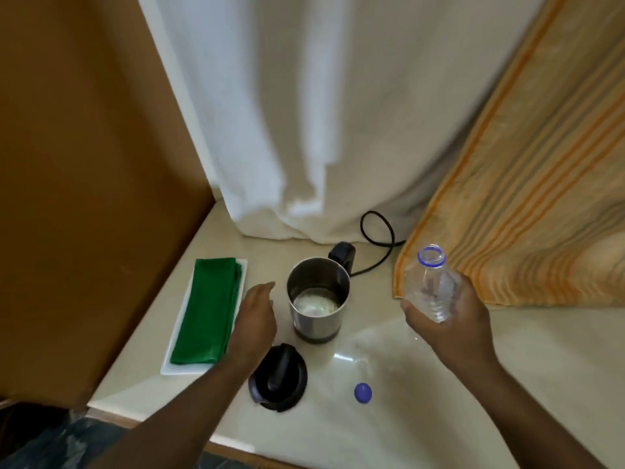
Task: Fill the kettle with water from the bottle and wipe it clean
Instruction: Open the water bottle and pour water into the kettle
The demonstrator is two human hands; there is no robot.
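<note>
A pale counter (422,401) fills the lower half of the view, shut in by a brown panel (84,164) on the left, a white curtain (304,113) behind and an orange-striped towel (541,181) hanging down on the right. Of the things on it the largest is a white tray (169,367) at the left, bearing a folded green cloth (206,309) that covers most of it. Just right of the tray stands the kettle (318,299) — upright, steel, lid off, with what looks like water low inside, though blur makes that hard to judge. Its black handle (343,257) sits at the far side, and a black cord (378,238) loops away toward the curtain. The black lid (279,377) lies on the counter in front of the kettle, near the left forearm. The left hand (253,319) hovers between tray and kettle, fingers loosely spread and holding nothing, apart from the kettle wall. The right hand (449,316) is raised to the right of the kettle, fingers wrapped around 1 clear bottle (429,286), which is roughly upright with its open, blue-ringed mouth up; it appears nearly empty. Smallest is the blue cap (363,392), lying alone on the counter right of the lid.
</note>
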